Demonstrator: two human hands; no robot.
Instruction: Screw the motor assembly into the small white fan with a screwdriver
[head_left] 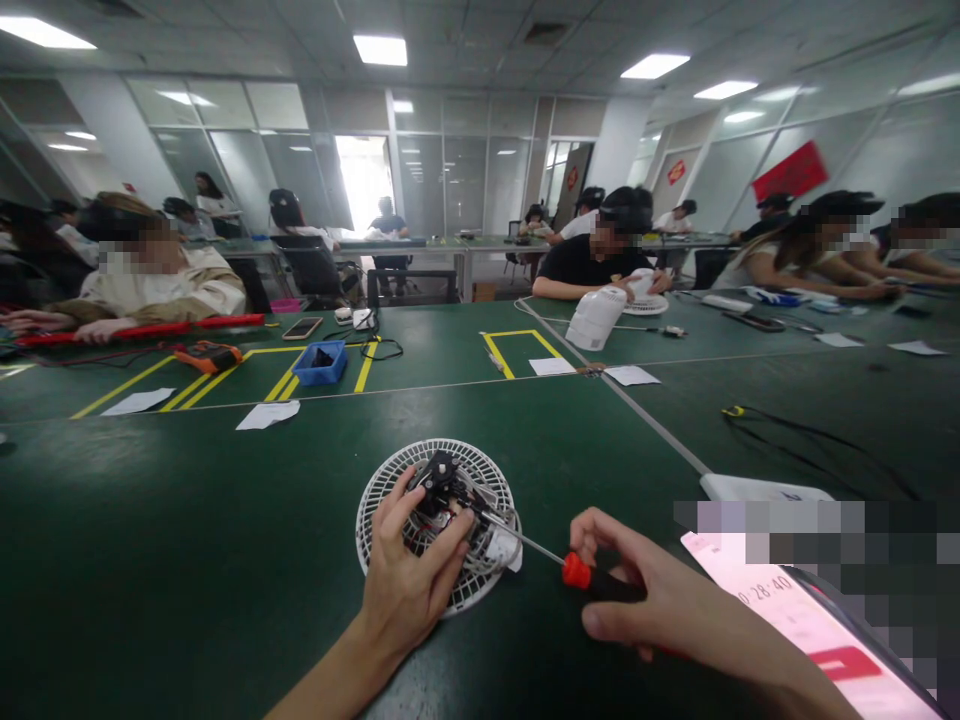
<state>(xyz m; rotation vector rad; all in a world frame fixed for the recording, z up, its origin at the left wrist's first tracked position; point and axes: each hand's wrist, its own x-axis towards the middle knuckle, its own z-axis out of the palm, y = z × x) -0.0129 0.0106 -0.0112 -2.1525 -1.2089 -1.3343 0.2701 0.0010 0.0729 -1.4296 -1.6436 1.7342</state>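
Note:
A round white fan grille (375, 500) lies on the green table in front of me. On it sits a black mechanism (441, 470) with wires, which looks like a fan motor assembly. My left hand (409, 560) grips this assembly, thumb and fingers on either side. My right hand (637, 585) holds a screwdriver (576, 570) with a red and black handle. Its metal shaft points left, and the tip reaches the assembly; the exact contact point is too small to make out. A white tag (504, 548) and a bundled grey cord lie at the grille's right side.
A phone with a lit pink screen (810, 630) stands at the right, near a white object (757, 490). Black cable (810, 425) lies beyond it. Across the table are a blue tray (320, 365), an orange multimeter (208, 356), paper slips (268, 414) and seated co-workers.

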